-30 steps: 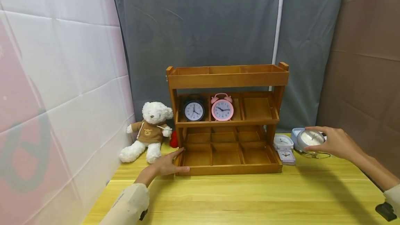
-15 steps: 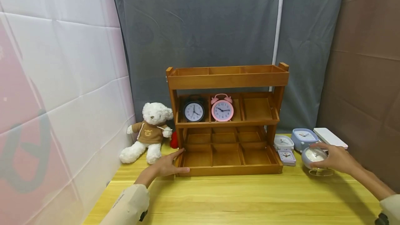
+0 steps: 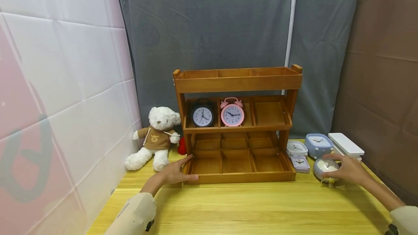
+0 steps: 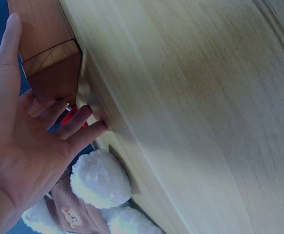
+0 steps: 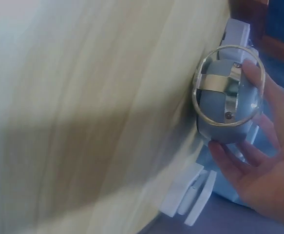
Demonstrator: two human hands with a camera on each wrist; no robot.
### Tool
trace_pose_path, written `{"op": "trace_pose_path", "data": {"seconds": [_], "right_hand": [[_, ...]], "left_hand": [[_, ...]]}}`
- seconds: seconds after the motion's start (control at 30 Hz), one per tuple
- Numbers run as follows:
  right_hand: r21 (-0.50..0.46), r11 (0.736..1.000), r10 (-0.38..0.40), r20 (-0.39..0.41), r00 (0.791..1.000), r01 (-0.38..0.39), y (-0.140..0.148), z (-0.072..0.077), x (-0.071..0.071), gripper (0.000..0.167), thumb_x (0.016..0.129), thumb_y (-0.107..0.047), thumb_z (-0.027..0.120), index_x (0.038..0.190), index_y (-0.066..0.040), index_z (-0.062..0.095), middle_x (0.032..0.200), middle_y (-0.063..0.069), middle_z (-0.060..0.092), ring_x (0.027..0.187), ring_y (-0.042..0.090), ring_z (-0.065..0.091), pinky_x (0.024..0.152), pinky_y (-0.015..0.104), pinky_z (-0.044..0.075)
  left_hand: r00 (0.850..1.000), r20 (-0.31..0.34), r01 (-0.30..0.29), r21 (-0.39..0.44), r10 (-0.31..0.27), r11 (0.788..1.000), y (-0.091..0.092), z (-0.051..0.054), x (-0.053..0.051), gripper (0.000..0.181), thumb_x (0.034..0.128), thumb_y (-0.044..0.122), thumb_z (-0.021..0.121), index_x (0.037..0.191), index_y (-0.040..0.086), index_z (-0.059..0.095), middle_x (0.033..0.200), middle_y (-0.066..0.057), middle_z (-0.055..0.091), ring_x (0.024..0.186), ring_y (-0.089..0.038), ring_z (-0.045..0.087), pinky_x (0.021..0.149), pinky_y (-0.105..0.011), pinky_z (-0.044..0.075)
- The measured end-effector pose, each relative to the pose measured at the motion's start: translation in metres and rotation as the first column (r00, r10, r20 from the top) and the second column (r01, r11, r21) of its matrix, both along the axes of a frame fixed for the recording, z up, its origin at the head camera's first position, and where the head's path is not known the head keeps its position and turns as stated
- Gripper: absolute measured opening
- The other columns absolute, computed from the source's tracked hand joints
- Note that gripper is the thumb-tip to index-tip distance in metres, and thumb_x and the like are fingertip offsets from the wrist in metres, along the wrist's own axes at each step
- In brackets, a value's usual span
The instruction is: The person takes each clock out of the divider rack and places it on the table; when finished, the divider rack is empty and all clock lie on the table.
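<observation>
The right hand pinches a round grey clock by its sides at the table's right. In the right wrist view the clock's back shows a metal ring, with the thumb and fingers of the hand on either side. The left hand rests with spread fingers on the left end of the wooden shelf; in the left wrist view the hand lies beside the shelf's corner. A black clock and a pink clock stand on the middle tier.
A white teddy bear in a brown top sits left of the shelf, near a red object. Right of the shelf are a white clock, a small lilac clock, a blue clock and white boxes.
The right hand has brought the grey clock toward the table's front, away from the blue clock, which shows more fully now, as do the white boxes. The left hand has stayed in place.
</observation>
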State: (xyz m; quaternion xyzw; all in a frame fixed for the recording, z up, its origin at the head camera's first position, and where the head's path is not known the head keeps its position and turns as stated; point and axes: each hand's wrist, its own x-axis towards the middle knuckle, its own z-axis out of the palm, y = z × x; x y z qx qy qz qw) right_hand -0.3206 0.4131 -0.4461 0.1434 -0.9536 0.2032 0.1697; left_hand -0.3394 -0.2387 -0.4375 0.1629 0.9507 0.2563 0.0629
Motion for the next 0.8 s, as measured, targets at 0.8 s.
{"op": "trace_pose_path", "data": {"seconds": [0.8], "right_hand": [[-0.014,1.0,-0.002,-0.082,0.997,0.001,0.009,-0.007,0.017,0.056,0.074,-0.035,0.094,0.115,-0.002,0.078,0.103,0.028,0.075,0.094,0.047,0.072,0.073,0.054,0.056]], "left_hand": [[1.0,-0.002,-0.003,-0.003,0.003,1.0,-0.001,-0.002,-0.001,0.104,0.0844,0.063,0.078,0.164,0.014,0.034,0.159,-0.022,0.044,0.137,-0.048,0.049,0.11,-0.062,0.042]]}}
